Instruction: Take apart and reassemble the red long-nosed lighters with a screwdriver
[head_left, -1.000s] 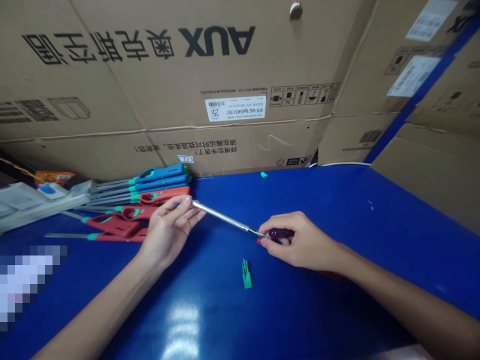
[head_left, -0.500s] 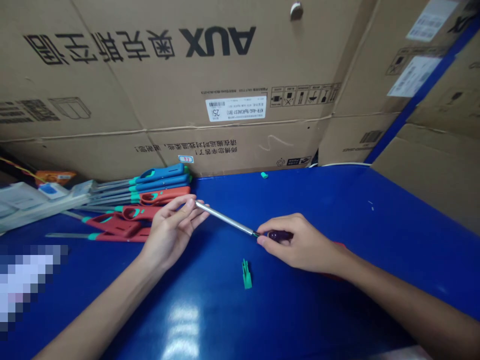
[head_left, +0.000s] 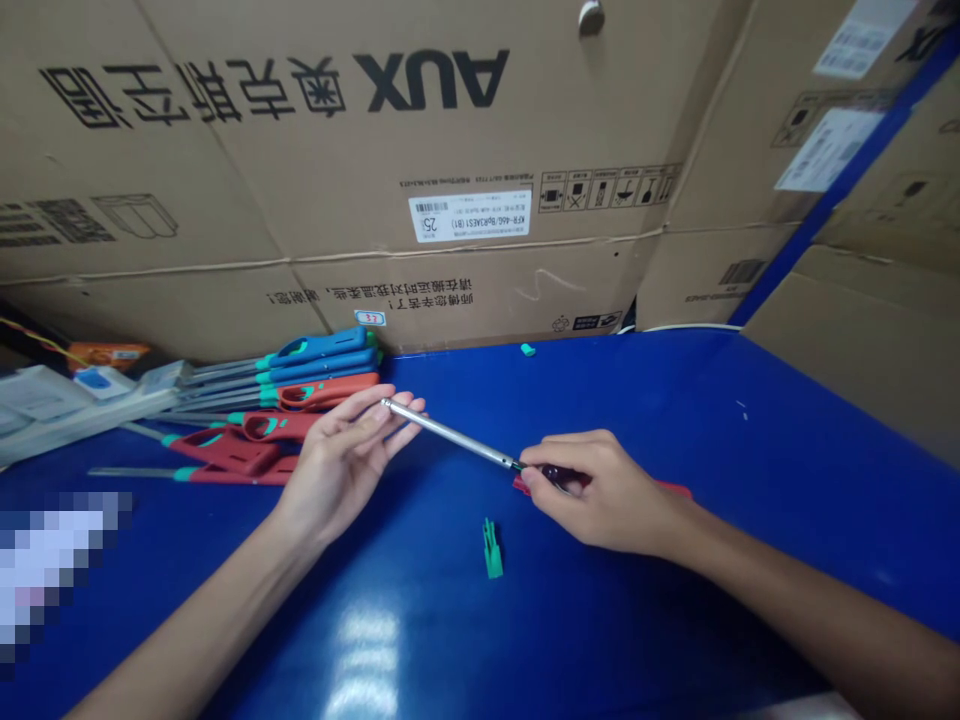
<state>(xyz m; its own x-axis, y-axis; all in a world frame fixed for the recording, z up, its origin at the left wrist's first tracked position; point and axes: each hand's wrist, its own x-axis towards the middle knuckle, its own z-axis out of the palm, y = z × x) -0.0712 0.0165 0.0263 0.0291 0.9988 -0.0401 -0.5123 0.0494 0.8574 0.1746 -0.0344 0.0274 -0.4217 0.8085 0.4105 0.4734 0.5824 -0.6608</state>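
Note:
My right hand (head_left: 600, 490) is closed around the dark body at the rear end of a long silver metal tube (head_left: 450, 435), over a red lighter shell (head_left: 671, 488) lying on the blue table (head_left: 675, 400). The tube slants up to the left. My left hand (head_left: 341, 460) is palm-up with its fingers stretched out, and the tube's tip rests on the fingertips. A small green plastic piece (head_left: 492, 550) lies on the table just in front of my hands.
A stack of red and blue long-nosed lighters (head_left: 300, 390) lies at the left, behind my left hand. Large cardboard boxes (head_left: 420, 160) wall off the back and right. White packets (head_left: 67, 400) sit at far left. A tiny green bit (head_left: 528, 350) lies near the boxes.
My left fingers have opened out under the tube's tip. My right hand shifted slightly, and the red shell now shows beneath it.

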